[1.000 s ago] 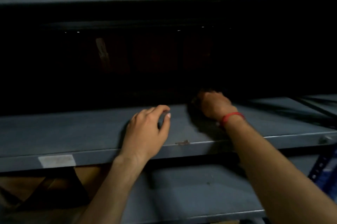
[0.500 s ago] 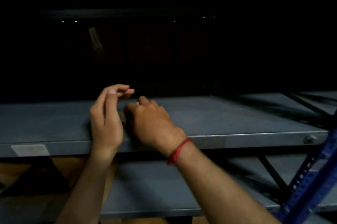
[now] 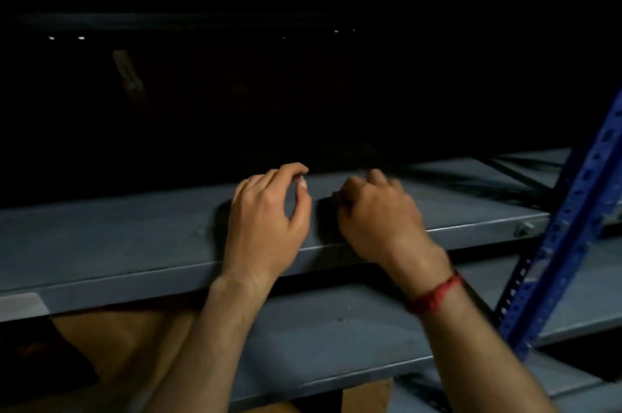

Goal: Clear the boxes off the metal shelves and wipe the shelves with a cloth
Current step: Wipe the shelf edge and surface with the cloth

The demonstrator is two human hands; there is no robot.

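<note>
A grey metal shelf (image 3: 117, 237) runs across the view, its back lost in darkness. My left hand (image 3: 266, 224) rests on its front part with fingers loosely curled and nothing in them. Close to its right, my right hand (image 3: 380, 214), with a red thread on the wrist, is curled over a dark cloth (image 3: 328, 210) pressed to the shelf surface. Only a dark edge of the cloth shows beside the knuckles. A brown cardboard box (image 3: 111, 342) sits under the shelf at the lower left.
A lower grey shelf (image 3: 336, 342) lies beneath my forearms, with another cardboard box (image 3: 367, 392) under it. A blue perforated upright (image 3: 572, 244) stands at the right, beside a bolt (image 3: 523, 229) on the shelf edge. Pale tape (image 3: 20, 306) marks the edge at left.
My right hand swept left along the shelf until it met my left hand, and now sits slightly apart from it. My left hand stayed near the front edge. The view shifted.
</note>
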